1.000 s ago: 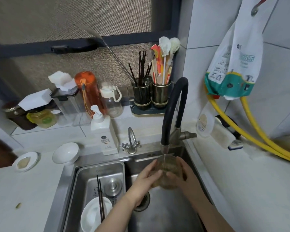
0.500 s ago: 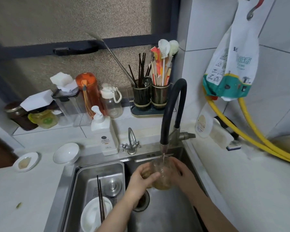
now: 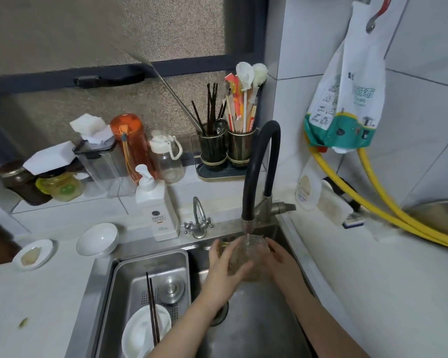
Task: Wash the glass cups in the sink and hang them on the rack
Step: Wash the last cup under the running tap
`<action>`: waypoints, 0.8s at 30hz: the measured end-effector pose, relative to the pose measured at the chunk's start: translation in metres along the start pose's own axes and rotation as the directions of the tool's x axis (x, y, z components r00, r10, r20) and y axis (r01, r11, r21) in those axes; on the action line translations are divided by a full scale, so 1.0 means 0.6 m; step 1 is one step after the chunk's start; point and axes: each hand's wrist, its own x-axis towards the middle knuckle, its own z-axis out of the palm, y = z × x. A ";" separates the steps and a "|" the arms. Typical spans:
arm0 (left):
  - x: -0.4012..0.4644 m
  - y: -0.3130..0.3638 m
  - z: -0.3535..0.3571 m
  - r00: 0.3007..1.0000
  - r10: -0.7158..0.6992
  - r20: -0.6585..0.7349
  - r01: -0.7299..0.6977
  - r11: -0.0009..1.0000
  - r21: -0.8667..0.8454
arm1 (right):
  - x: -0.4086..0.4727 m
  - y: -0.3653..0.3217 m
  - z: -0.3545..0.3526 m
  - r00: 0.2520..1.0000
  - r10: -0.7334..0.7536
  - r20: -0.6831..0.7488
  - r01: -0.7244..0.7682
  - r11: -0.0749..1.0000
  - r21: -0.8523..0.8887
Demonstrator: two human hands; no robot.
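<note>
A clear glass cup (image 3: 247, 254) stands upright over the steel sink (image 3: 259, 321), directly under the black faucet (image 3: 260, 171). A thin stream of water runs from the spout into it. My left hand (image 3: 224, 273) wraps around the cup's left side. My right hand (image 3: 282, 264) cups its right side, fingers curled against the glass. No rack for hanging cups is in view.
A steel drain basket (image 3: 142, 275) in the sink's left half holds a white bowl (image 3: 145, 329), dark chopsticks and a metal lid. A soap dispenser (image 3: 157, 210), a small tap (image 3: 198, 220), a white bowl (image 3: 98, 239) and a saucer (image 3: 33, 254) stand behind and left. Yellow hoses (image 3: 388, 215) run along the right wall.
Both hands have turned the cup under the water and lifted it slightly toward the spout. My left hand's fingers have shifted further around the glass.
</note>
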 end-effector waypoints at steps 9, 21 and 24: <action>0.011 0.005 -0.020 0.985 -0.083 -0.150 0.097 0.991 0.089 | -0.006 -0.017 0.023 0.960 -0.159 0.228 0.186 0.978 -0.099; 0.007 -0.004 -0.052 0.998 0.065 -0.007 -0.064 0.994 0.092 | 0.015 -0.046 0.031 0.981 -0.020 0.193 0.033 0.997 -0.067; 0.015 0.003 -0.045 0.999 -0.026 -0.046 0.024 0.999 -0.040 | 0.018 -0.044 0.020 0.960 -0.040 0.278 0.048 0.999 -0.023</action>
